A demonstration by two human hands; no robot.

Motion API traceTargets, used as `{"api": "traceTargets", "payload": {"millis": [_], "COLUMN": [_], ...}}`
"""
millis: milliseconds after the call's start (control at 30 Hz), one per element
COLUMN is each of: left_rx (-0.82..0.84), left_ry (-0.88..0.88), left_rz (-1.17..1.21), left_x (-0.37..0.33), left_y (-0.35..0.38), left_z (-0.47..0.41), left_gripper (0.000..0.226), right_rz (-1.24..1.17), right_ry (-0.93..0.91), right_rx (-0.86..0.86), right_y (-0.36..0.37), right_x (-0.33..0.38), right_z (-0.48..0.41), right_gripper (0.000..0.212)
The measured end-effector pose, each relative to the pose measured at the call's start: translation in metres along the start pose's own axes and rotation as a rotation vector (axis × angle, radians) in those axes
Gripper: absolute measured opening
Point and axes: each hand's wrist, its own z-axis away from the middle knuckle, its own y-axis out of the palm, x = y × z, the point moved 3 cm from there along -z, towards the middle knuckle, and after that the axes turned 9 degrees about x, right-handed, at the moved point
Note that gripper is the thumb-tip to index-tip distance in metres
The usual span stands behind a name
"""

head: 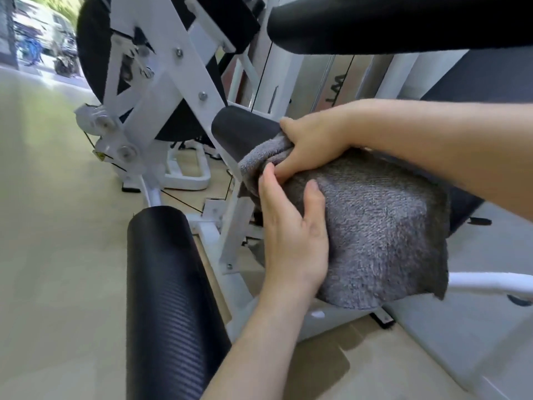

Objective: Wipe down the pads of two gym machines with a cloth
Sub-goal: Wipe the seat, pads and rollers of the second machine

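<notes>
At the lower left a ribbed roller pad (170, 298) stands bare beside the white frame (161, 90). Up and right of it is the short roller pad (245, 131), its long axis running from the free left end rightward into the hands. The left hand (294, 226) lies with fairly straight fingers pressed on the grey cloth (383, 226). The right hand (311, 142), the nearer one, has its fingers curled round the cloth's bunched edge at that pad's right end. A long pad (403, 21) crosses above. Count: three pads, one cloth, two hands. The wipe probably runs leftward along the short pad.
</notes>
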Motion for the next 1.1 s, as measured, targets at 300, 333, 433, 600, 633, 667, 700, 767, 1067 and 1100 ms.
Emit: {"api": "traceTargets", "payload": {"millis": [300,333,433,600,633,667,700,767,1067,1100], "left_rx": [-0.143,-0.144,-0.142,-0.148,-0.141,-0.122,-0.1,-0.075,0.052,0.034], "left_ry": [-0.056,-0.032,0.008,0.042,0.049,0.064,0.086,0.097,-0.079,-0.115], "left_rz": [0.483,0.494,0.484,0.336,0.293,0.246,0.197,0.107,-0.206,-0.204], "left_x": [0.034,0.038,0.054,0.074,0.075,0.076,0.077,0.079,0.08,0.079], "left_y": [-0.002,-0.005,-0.017,-0.045,-0.05,-0.054,-0.059,-0.068,-0.098,-0.097], "left_z": [-0.078,-0.087,-0.118,-0.177,-0.188,-0.199,-0.21,-0.231,-0.294,-0.29], "left_gripper": [0.075,0.074,0.072,0.072,0.073,0.073,0.072,0.072,0.053,0.049], "right_rz": [-0.708,-0.705,-0.706,-0.709,-0.714,-0.729,-0.748,-0.772,-0.463,-0.412], "right_ry": [-0.132,-0.129,-0.096,-0.04,-0.027,-0.012,0.002,0.021,0.056,0.056], "right_rx": [-0.117,-0.122,-0.134,-0.193,-0.21,-0.234,-0.265,-0.321,-0.396,-0.328], "right_y": [0.005,0.003,-0.008,-0.02,-0.022,-0.024,-0.027,-0.032,-0.059,-0.058], "right_x": [-0.038,-0.038,-0.03,-0.028,-0.027,-0.027,-0.028,-0.028,0.002,0.007], "right_z": [-0.048,-0.058,-0.087,-0.133,-0.143,-0.151,-0.159,-0.173,-0.235,-0.234], "right_gripper": [0.087,0.087,0.086,0.077,0.078,0.079,0.079,0.074,0.055,0.052]}}
